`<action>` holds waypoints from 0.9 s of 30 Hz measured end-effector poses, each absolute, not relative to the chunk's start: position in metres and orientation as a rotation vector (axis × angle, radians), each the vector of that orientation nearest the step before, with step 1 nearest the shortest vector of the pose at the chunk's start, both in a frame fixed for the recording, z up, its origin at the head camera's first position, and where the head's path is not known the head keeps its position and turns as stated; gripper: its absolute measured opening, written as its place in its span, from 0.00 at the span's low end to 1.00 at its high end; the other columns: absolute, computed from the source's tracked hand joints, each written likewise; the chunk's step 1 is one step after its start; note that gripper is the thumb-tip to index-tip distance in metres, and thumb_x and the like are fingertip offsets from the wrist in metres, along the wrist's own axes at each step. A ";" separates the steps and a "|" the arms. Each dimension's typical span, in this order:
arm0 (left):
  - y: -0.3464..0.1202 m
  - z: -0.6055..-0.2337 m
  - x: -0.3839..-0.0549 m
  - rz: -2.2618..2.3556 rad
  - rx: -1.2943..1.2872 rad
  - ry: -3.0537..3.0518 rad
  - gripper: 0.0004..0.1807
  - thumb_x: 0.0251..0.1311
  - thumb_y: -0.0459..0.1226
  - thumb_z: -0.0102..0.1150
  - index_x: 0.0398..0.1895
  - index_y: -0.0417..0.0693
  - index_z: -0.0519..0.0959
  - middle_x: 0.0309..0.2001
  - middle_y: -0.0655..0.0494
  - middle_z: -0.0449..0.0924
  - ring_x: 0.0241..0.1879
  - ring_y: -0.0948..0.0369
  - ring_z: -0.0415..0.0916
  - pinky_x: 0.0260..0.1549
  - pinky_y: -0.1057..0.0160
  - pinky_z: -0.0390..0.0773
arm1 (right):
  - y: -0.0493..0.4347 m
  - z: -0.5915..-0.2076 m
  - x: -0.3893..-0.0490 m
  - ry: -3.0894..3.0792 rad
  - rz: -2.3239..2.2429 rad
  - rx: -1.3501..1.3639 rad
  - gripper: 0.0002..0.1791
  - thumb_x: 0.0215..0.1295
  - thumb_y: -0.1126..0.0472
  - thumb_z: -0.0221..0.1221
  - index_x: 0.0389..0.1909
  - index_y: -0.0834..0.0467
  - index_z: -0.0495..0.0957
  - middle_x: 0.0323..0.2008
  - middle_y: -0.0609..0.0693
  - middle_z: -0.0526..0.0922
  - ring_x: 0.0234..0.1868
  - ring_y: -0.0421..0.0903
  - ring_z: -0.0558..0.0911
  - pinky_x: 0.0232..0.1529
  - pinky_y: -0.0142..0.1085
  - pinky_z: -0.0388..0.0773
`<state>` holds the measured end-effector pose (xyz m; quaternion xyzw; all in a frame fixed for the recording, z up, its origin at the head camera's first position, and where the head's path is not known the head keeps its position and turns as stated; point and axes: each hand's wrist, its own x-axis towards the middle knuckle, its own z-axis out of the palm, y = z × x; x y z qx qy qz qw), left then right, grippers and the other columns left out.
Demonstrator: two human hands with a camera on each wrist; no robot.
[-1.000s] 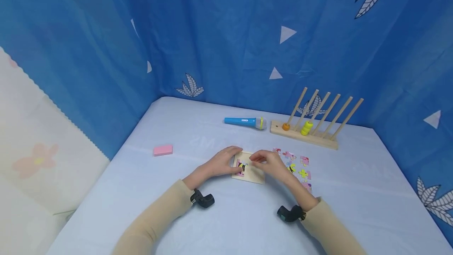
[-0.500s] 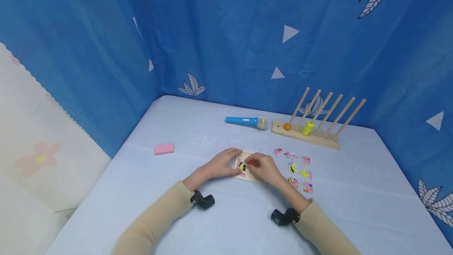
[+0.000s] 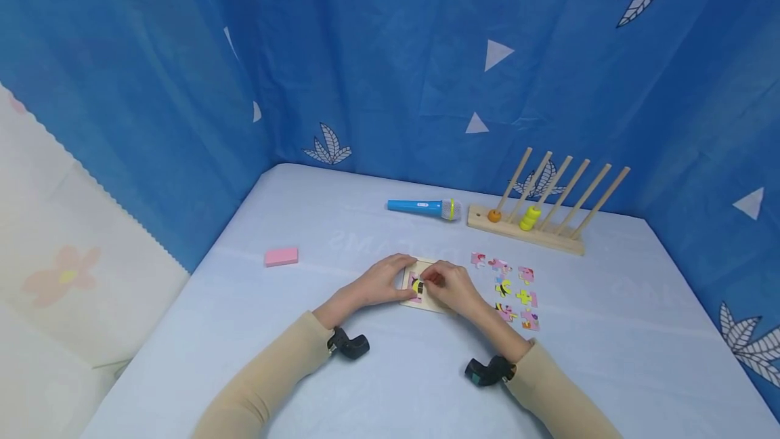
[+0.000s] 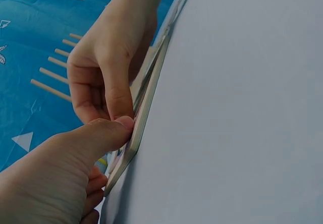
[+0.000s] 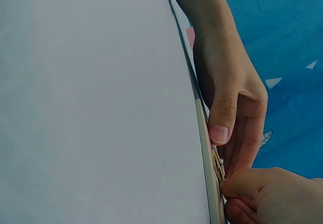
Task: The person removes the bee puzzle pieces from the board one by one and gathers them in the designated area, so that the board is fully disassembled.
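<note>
A small wooden puzzle board (image 3: 436,305) lies on the table, with a few pink, yellow and black jigsaw pieces (image 3: 416,288) in its left part. My left hand (image 3: 384,281) holds the board at its left side, thumb over the pieces and fingers along the far edge. My right hand (image 3: 453,288) is over the board's middle, thumb and fingertips pinched together on a puzzle piece right beside the laid pieces; the fingers mostly cover it. In the left wrist view the right hand (image 4: 113,57) meets the left thumb (image 4: 108,134) at the board.
Several loose puzzle pieces (image 3: 505,286) lie right of the board. Behind are a blue toy microphone (image 3: 417,207) and a wooden peg stand (image 3: 527,234) with orange and yellow beads. A pink block (image 3: 282,257) lies at left. Blue curtain (image 3: 390,73) hangs behind the table.
My right hand has moved left and down onto the board beside the laid pieces, uncovering more loose pieces at right. It hardly moves in the last half second. The left hand stays put.
</note>
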<state>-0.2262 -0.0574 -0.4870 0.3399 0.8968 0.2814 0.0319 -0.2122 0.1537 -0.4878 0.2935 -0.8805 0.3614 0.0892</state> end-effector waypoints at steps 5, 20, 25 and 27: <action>-0.059 -0.485 -0.226 0.884 1.056 2.761 0.39 0.54 0.49 0.65 0.65 0.38 0.65 0.65 0.45 0.65 0.66 0.50 0.59 0.64 0.55 0.58 | 0.152 -0.485 -0.212 -2.594 1.069 0.874 0.07 0.52 0.71 0.64 0.32 0.58 0.82 0.27 0.45 0.80 0.29 0.39 0.77 0.31 0.30 0.77; -0.056 -0.486 -0.224 0.858 1.054 2.768 0.38 0.55 0.50 0.64 0.65 0.38 0.66 0.65 0.44 0.64 0.66 0.50 0.58 0.65 0.56 0.58 | 0.233 -0.462 -0.206 -2.751 1.127 0.490 0.05 0.58 0.67 0.64 0.35 0.57 0.82 0.32 0.45 0.83 0.34 0.43 0.80 0.36 0.37 0.80; -0.057 -0.486 -0.224 0.860 1.059 2.772 0.38 0.55 0.50 0.63 0.65 0.38 0.65 0.65 0.45 0.65 0.66 0.51 0.59 0.65 0.57 0.58 | 0.255 -0.464 -0.200 -2.808 1.059 0.423 0.05 0.57 0.68 0.64 0.34 0.57 0.82 0.32 0.46 0.83 0.35 0.45 0.80 0.36 0.34 0.79; -0.057 -0.486 -0.223 0.863 1.060 2.770 0.38 0.55 0.50 0.63 0.65 0.38 0.65 0.65 0.45 0.65 0.66 0.51 0.59 0.65 0.57 0.58 | 0.259 -0.466 -0.199 -2.812 1.019 0.422 0.05 0.57 0.68 0.64 0.33 0.58 0.82 0.32 0.46 0.82 0.34 0.45 0.80 0.35 0.33 0.79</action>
